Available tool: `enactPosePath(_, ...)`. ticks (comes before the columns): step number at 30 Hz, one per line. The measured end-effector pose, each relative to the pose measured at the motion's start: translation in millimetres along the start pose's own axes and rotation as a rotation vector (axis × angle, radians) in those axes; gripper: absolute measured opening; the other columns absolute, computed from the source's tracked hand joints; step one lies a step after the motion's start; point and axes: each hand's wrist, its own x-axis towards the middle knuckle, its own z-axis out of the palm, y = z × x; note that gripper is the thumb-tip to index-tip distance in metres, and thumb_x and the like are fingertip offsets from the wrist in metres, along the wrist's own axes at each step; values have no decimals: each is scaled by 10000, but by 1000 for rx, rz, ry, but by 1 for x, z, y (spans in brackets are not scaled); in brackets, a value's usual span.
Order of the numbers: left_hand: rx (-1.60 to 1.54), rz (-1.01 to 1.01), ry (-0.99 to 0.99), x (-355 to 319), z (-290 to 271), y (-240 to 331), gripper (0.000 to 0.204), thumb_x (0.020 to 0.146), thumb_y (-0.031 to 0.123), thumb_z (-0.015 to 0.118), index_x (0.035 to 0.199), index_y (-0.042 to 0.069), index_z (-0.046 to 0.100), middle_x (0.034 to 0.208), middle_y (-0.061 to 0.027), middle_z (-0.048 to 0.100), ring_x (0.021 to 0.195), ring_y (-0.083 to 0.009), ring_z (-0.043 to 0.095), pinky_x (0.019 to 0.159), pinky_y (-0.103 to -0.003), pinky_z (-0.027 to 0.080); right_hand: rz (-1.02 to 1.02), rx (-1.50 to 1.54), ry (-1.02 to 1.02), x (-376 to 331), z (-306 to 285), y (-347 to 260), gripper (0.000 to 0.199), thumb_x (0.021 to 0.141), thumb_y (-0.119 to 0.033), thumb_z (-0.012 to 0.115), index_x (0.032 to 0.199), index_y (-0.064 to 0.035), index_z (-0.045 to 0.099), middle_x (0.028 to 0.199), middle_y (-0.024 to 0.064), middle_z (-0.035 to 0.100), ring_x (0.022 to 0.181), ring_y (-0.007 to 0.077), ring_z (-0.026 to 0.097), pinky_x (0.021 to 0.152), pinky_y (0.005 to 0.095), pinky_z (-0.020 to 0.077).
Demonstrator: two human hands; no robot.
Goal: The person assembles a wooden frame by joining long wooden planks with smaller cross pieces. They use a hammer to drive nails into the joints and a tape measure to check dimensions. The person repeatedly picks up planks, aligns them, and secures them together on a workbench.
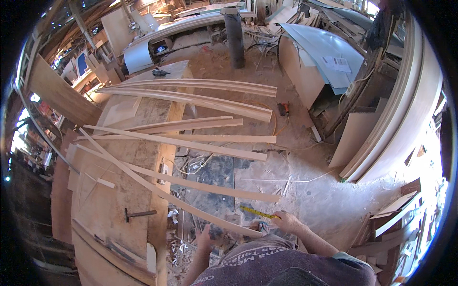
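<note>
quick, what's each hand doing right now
left hand: open, by the long wooden strip
right hand: closed on the yellow tape measure

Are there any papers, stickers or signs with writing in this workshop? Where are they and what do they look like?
White paper sheets: lying on the pale blue panel at the upper right, small rectangles with dark print.
Yellow tape measure: stretched low in the middle, next to the right hand, a thin yellow strip with dark marks.
No screens or packages can be made out.
</note>
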Motion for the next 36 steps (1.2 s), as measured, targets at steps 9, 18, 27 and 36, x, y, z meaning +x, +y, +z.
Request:
enactPosePath(9, 29, -218, -371, 3, 54, -10, 347, 1014, 342, 620, 1219, 63, 603, 1009, -94, 652, 986, -275, 692, 774, -464, 583, -45, 23, 116, 1, -17, 20, 390, 969, -332, 588, 1224, -47, 667, 1142, 241, 675, 1095, 423, 646, 967, 495, 502)
enactPosePath(18, -35, -271, -433, 11, 88, 22, 400, 990, 271, 659, 1323, 80, 546, 1225, -128, 639, 1150, -325, 644, 936, -508, 540, 172, 19, 74, -17, -10, 47, 439, 945, -444, 581, 1209, -111, 689, 1116, 205, 708, 1079, 402, 668, 936, 502, 519)
enactPosePath(27, 133, -216, -647, 18, 104, 37, 700, 942, 197, 746, 1533, 124, 379, 1237, -105, 648, 1099, -297, 690, 847, -417, 570, 517, 325, 200, -39, 19, 119, 453, 902, -408, 584, 1195, -95, 727, 1002, 204, 745, 973, 343, 727, 872, 463, 559)
enactPosePath(36, 350, -356, -474, 45, 32, -56, 217, 911, 213, 778, 1013, 50, 679, 743, -16, 625, 654, -166, 620, 556, -313, 464, 678, 90, 270, -63, 83, 229, 479, 925, -477, 617, 1211, -109, 728, 1032, 185, 748, 963, 325, 737, 848, 414, 576)
